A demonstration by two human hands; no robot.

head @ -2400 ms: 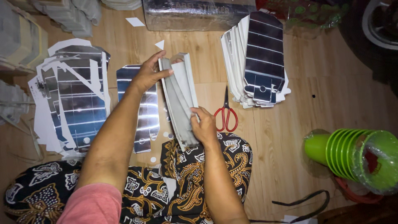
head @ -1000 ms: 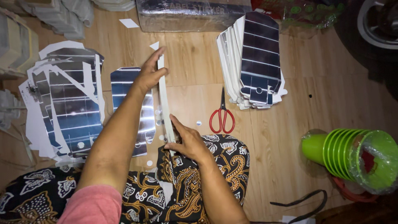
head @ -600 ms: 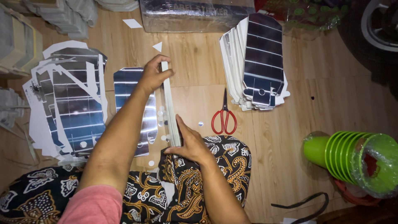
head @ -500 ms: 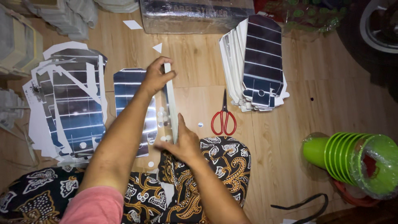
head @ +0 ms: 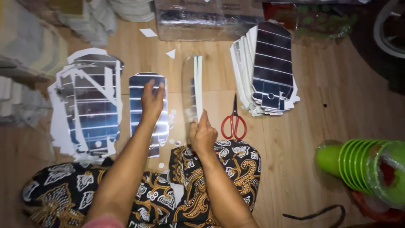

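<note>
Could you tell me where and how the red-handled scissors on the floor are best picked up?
Grip the red-handled scissors by their handle loops, coming from above at the near end. They lie flat and closed, blades pointing away, apart from the right hand.

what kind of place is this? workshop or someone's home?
Probably a home floor used for piecework, not a fitted workshop. The person sits on a wooden floor among stacks of die-cut silvery card sheets, red-handled scissors beside them, and household green plastic bowls nearby.
</note>
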